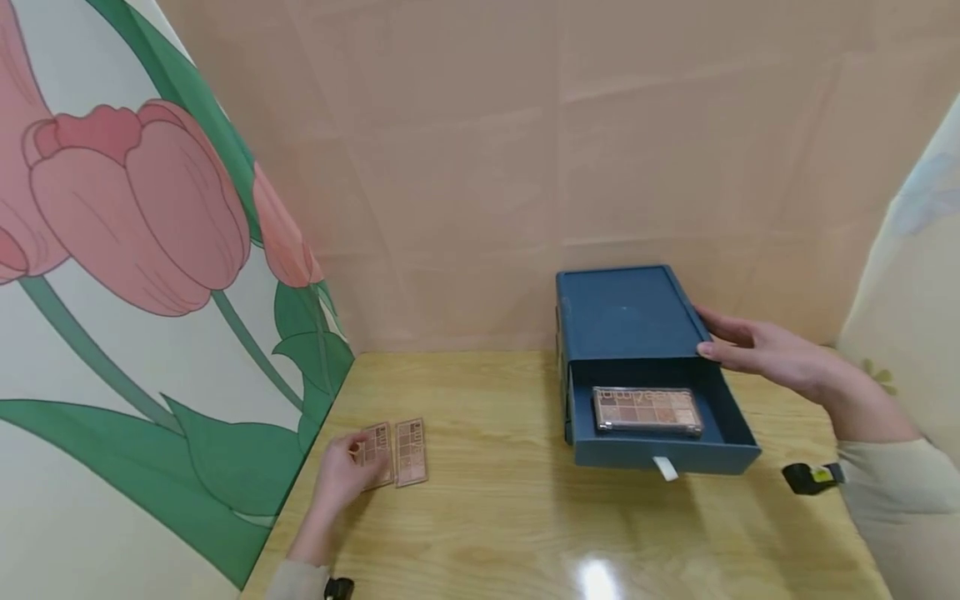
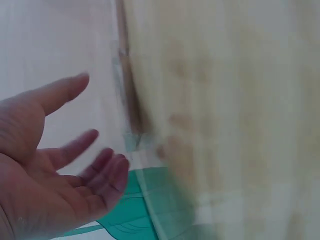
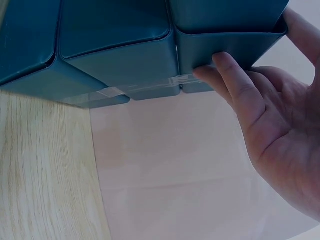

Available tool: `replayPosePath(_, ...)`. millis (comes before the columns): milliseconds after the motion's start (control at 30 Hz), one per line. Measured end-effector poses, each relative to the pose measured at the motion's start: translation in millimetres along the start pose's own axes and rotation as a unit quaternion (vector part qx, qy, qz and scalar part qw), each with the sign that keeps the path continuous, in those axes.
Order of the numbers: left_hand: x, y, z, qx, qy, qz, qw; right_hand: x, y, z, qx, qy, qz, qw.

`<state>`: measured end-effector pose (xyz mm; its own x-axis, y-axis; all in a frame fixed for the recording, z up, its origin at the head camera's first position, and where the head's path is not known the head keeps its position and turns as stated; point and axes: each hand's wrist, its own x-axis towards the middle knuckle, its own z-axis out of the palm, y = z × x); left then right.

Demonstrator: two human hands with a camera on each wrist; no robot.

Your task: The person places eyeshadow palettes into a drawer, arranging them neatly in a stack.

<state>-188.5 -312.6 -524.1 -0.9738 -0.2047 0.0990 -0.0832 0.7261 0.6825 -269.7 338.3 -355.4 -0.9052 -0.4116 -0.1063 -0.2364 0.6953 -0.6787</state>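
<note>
Light touch on the left, steady brace on the right

In the head view, the left hand [image 1: 345, 477] was low over the left palette [image 1: 379, 435], partly covering it, while the right palette [image 1: 411, 452] lay just beside it on the table [image 1: 487, 533], with a narrow gap between. Because the two were so close, that hand seemed best served by a light pinch on the long edges, with its fingers clear of the neighbour. To the other side, the right hand [image 1: 780, 354] lay against the drawer box [image 1: 626, 312], thumb at the top front corner. The drawer [image 1: 622, 454] stood pulled out, with a third palette [image 1: 647, 411] lying flat inside and a white tab [image 1: 664, 468] at its front.

In the left wrist view, the left hand was spread, thumb well apart from loosely bent fingers, and no held thing showed. The surroundings were blurred, so I could not tell whether a fingertip touched the palette; an unhurried, level approach looked wise.

In the right wrist view, the right hand's extended fingers pressed on the side of the drawer box, pinching nothing. A firm but gentle push suited that brace: too much might have slid the light-looking box, and a thumb over the rim could have obstructed the drawer.
</note>
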Motion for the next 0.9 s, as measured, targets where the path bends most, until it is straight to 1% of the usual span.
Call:
replayPosePath(100, -2.1, -3.8, 0.0, 0.009, -0.029, -0.020, 0.9994, 0.5, -0.7, -0.6, 0.001, 0.000, -0.001, 1.0000)
replayPosePath(200, -0.4, -3.3, 1.5, 0.012, -0.047, -0.033, 0.9983, 0.6, -0.6, -0.8, 0.003, -0.001, -0.001, 1.0000)
replayPosePath(433, 7.1, -4.2, 3.5, 0.021, -0.066, -0.034, 0.9971, -2.8, -0.6, -0.5, 0.017, -0.002, 0.001, 0.9999)
replayPosePath(633, 11.6, -6.7, 1.1, 0.048, -0.082, -0.031, 0.9950, -5.6, -0.1, 0.6, 0.016, 0.001, 0.002, 0.9999)
replayPosePath(800, 7.8, -3.5, -3.1, 0.057, -0.084, -0.050, 0.9936, -6.5, 0.1, 1.2, 0.010, 0.003, 0.003, 0.9999)
replayPosePath(900, 7.0, -5.1, -4.6, 0.061, -0.085, -0.061, 0.9927, -6.4, -0.2, 1.1, 0.007, 0.003, 0.007, 0.9999)
